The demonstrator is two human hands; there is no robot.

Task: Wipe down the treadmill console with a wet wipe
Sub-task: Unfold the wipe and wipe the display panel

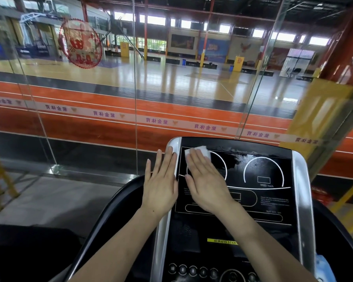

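Observation:
The treadmill console (263, 192) is a black glossy panel with white dial outlines and silver side rails, filling the lower middle of the head view. A white wet wipe (200, 152) lies flat on the console's upper left corner. My right hand (206, 184) presses it down with straight fingers, covering most of it. My left hand (161, 184) rests flat with straight fingers on the console's left silver rail (163, 231). Wet streaks show on the panel's upper middle (238, 157).
A row of round buttons (194, 270) runs along the console's bottom. Black curved handrails (102, 220) flank the console. A blue packet (324, 267) sits at the lower right. Glass wall panels (135, 78) stand just beyond the treadmill, with a sports hall behind.

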